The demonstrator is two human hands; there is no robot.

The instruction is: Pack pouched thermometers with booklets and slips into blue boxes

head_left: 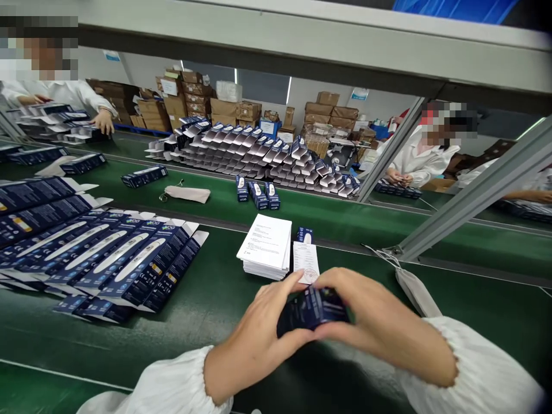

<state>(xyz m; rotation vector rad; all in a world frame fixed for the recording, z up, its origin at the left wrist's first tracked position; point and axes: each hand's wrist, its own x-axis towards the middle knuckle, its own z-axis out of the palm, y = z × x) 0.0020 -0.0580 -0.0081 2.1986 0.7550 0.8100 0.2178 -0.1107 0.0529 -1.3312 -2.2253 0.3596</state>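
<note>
Dark-blue carton (313,309) sits pinched between my left hand (259,325) and right hand (371,322), fingers clasping both ends, steadying it near the leaflet stack (266,246).

Bare green tabletop (466,310) lies open at right of my hands; flat cartons (107,259) crowd the left, a leaflet stack (265,247) blocks centre.

- We see a green bench (224,299) with flat dark-blue cartons (107,259) fanned along its left edge.
- We find a white leaflet stack (265,247) mid-bench, with three upright small boxes (257,194) beyond it toward the far edge.
</note>
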